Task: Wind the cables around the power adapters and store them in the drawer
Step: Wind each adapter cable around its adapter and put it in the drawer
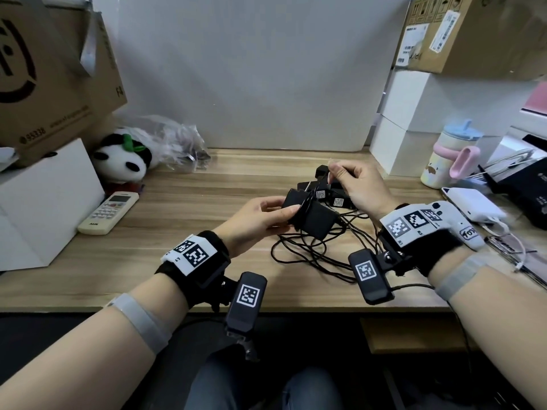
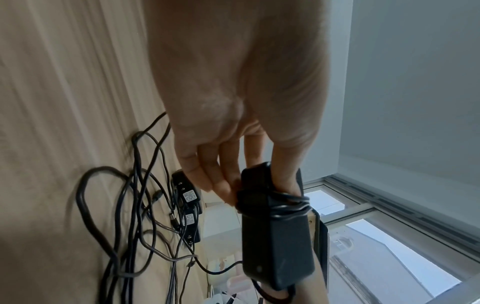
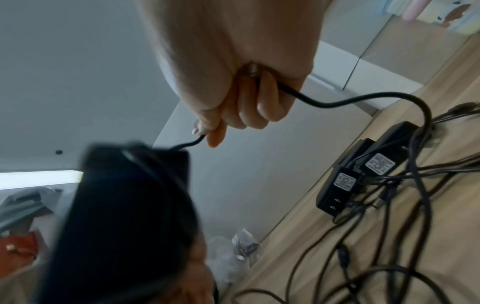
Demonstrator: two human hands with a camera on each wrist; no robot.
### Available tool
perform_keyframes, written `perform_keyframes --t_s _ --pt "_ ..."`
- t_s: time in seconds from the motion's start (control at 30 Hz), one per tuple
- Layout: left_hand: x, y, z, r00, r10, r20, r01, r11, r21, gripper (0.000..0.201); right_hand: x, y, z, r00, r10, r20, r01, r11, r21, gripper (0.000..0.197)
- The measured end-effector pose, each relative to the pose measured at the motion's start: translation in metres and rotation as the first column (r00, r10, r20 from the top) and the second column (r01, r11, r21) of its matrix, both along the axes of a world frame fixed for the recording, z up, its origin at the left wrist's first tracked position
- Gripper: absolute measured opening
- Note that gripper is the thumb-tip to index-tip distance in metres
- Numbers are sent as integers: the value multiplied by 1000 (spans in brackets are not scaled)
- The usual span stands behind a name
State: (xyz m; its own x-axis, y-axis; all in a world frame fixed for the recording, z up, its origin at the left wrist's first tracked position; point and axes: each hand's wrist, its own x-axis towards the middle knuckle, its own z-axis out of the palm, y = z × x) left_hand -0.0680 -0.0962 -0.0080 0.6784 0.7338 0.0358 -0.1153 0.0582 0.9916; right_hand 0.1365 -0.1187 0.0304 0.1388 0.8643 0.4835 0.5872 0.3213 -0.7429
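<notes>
Wooden desk (image 1: 177, 261), centre: left hand (image 1: 254, 223) grips a black power adapter (image 1: 313, 220) raised off the surface, cable turns around its middle. Right hand (image 1: 358, 184) pinches that cable (image 3: 363, 98). More adapters (image 1: 331, 196) lie behind.

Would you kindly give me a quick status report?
Left hand grips adapter, few turns wound. Right hand pinches its cable. Loose cables tangled beneath.

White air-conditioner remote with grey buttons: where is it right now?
In the head view the white air-conditioner remote lies on the left of the wooden desk, just in front of the plush panda toy and beside the white box.
</notes>
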Motion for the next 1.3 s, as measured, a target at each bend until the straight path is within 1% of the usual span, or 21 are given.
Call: perform_keyframes --t_s 0.07,0.1,0.17,0.2,0.23,0.27,0.3,0.37,0.4,0.5,0.57,0.63,0.73,0.8,0.83,0.87,0.93,0.97,1.07,1.17,1.3 --pt "3 -2 1 996 -32 78 36 999 -41 25 -2 1 -8 1000 -6 22 8 995 -97 35" --pt "6 -4 2 992 -38 120 46 997 -69 26 -3 2 -12 1000 12 -25 -15 989 -149 35" --pt "13 -7 4 980 6 197 20 991 -130 21 -11 -1 -16 976 89 -199 -136 961 -239 33" --pt "16 -7 6 974 49 221 -14 988 -154 16 -15 -4 -18 980 93 -174 -139 952 -273 27" --pt "20 -6 7 968 97 233 -56 983 -174 13 -20 -5 -19 993 78 -90 -101 952 -291 22" --pt "23 -4 8 962 138 237 -93 977 -192 10 -23 -5 -23 997 82 -5 -80 963 -258 18" --pt "25 -3 9 955 177 238 -125 968 -216 9 -26 -5 -26 994 96 44 -82 967 -243 22" --pt "30 -1 10 941 232 247 -164 949 -269 7 -30 -7 -32 979 125 162 -81 964 -255 38" --pt "32 -1 10 933 259 250 -182 939 -292 8 -32 -8 -35 966 146 211 -89 961 -261 40" --pt "36 -1 4 901 362 240 -272 901 -337 4 -34 -15 -38 927 215 306 -112 940 -322 34" --pt "37 1 -1 880 425 212 -347 880 -325 4 -34 -23 -35 898 252 360 -108 921 -375 28" --pt "37 6 -6 859 481 176 -425 861 -280 9 -32 -30 -29 880 290 377 -135 912 -386 26" --pt "29 18 -15 810 573 123 -538 811 -230 24 -29 -40 -11 900 337 277 -245 915 -320 29" --pt "20 25 -21 793 601 100 -571 790 -222 33 -23 -41 3 919 319 231 -260 932 -252 31" --pt "15 26 -23 795 601 87 -576 792 -204 33 -19 -40 8 930 295 221 -249 945 -213 32" --pt "10 26 -25 806 588 69 -570 802 -181 30 -16 -38 13 940 267 213 -232 957 -176 32" --pt "4 21 -25 856 515 45 -506 852 -134 20 -10 -32 16 961 200 189 -184 978 -101 30" --pt "2 17 -23 889 456 39 -450 887 -107 17 -8 -27 16 971 165 172 -156 986 -64 29" --pt "-1 9 -18 971 237 6 -237 971 -10 19 -4 -14 13 991 75 109 -76 997 7 27" --pt "-2 3 -10 997 70 -14 -69 997 39 24 -3 -6 7 997 69 32 -69 998 3 25" --pt "-2 -1 -5 998 -28 50 27 1000 16 32 -4 -5 -2 997 71 27 -70 996 -51 28"
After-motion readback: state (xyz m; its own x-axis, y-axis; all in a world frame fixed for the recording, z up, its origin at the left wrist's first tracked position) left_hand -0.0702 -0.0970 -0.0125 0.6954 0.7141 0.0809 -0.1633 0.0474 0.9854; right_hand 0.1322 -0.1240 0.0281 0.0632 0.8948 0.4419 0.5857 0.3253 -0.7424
